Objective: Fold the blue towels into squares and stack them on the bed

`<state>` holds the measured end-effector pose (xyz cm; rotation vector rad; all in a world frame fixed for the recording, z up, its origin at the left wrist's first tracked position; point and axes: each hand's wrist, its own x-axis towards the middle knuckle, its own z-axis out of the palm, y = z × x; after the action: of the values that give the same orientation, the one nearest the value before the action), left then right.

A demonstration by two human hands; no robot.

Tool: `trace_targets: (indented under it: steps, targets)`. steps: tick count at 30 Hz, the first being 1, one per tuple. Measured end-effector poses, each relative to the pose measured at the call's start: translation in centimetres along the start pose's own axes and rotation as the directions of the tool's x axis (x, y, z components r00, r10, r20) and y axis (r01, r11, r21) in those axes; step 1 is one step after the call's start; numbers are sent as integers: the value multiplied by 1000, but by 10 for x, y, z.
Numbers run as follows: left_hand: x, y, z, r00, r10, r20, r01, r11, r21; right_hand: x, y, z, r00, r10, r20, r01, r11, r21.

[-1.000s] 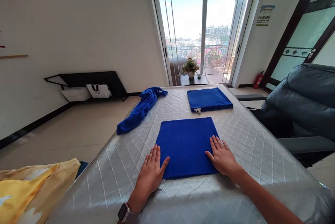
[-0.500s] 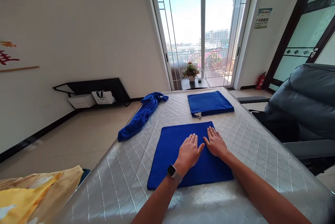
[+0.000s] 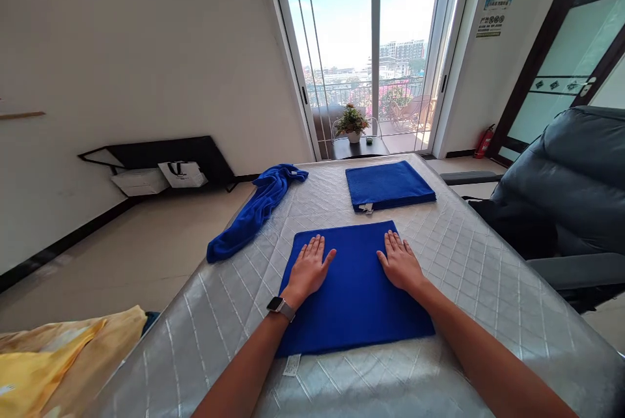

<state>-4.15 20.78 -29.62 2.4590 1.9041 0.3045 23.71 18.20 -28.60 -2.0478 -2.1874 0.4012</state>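
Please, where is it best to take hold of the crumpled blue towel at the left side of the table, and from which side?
Probably the bunched far end of the crumpled blue towel, from above. There the cloth piles in raised folds that fingers can pinch. The near end lies at the table edge and looks flatter. Both hands, left hand and right hand, lie flat on the folded towel.

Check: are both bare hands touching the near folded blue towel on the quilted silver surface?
Touching. Head view shows the left hand and right hand lying flat, palms down, on the near folded blue towel, with no gap visible.
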Motion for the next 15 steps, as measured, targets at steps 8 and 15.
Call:
trace_targets:
  steps: [8, 15]
  targets:
    - [-6, -82, 8, 981, -191, -41, 191, 982, -11, 4, 6, -5, 1000, 19, 16, -18, 999, -49]
    - [-5, -76, 6, 982, -184, -46, 186, 982, 45, 40, 6, -18, 997, -70, -25, 67, 993, -100]
